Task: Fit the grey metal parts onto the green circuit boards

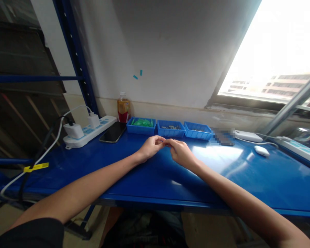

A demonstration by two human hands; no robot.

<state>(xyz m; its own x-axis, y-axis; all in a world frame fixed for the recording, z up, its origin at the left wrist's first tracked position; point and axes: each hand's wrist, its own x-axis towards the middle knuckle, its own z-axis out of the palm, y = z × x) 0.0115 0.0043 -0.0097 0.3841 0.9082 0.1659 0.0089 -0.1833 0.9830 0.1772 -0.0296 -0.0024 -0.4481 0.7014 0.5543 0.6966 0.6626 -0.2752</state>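
Observation:
My left hand (151, 147) and my right hand (180, 151) meet over the middle of the blue table (144, 182). The fingertips of both are pinched together around something too small to make out. Just beyond them stand three blue bins in a row. Green pieces (143, 122) fill the left bin (141, 130). Small grey metal parts (171, 127) lie in the middle bin (170, 132), nearest to my fingers. The right bin (197, 133) holds a few small parts that I cannot identify.
At the left lie a power strip (103, 123) with plugged-in chargers and a dark phone (113, 133). A drink bottle (123, 107) stands by the wall. To the right are a white power bank-like block (248, 136), a small white case (261, 151) and another power strip (299, 148).

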